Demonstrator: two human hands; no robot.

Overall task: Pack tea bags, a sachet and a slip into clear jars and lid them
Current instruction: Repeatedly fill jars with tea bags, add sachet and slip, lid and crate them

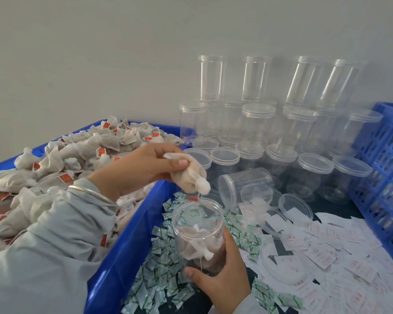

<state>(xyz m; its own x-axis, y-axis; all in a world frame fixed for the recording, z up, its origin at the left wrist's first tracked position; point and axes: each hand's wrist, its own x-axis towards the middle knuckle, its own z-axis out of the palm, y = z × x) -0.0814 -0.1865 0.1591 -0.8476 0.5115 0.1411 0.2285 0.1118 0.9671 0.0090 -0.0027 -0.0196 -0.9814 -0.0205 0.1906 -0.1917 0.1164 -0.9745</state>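
Note:
My right hand (222,279) grips an open clear jar (197,225) from below, tilted toward me, with several tea bags lying in its lower half. Just above its mouth my left hand (143,168) pinches a bunch of tea bags (193,177), their strings and a red tag dangling into the jar. A blue bin (123,252) heaped with tea bags (77,155) fills the left. Green-and-white sachets (161,268) lie scattered under the jar. White slips with red print (327,257) cover the table at the right.
Stacks of lidded empty clear jars (259,132) stand against the wall behind. One empty jar (245,184) lies on its side, and loose lids (295,207) rest near it. A blue slatted crate (386,177) borders the right side.

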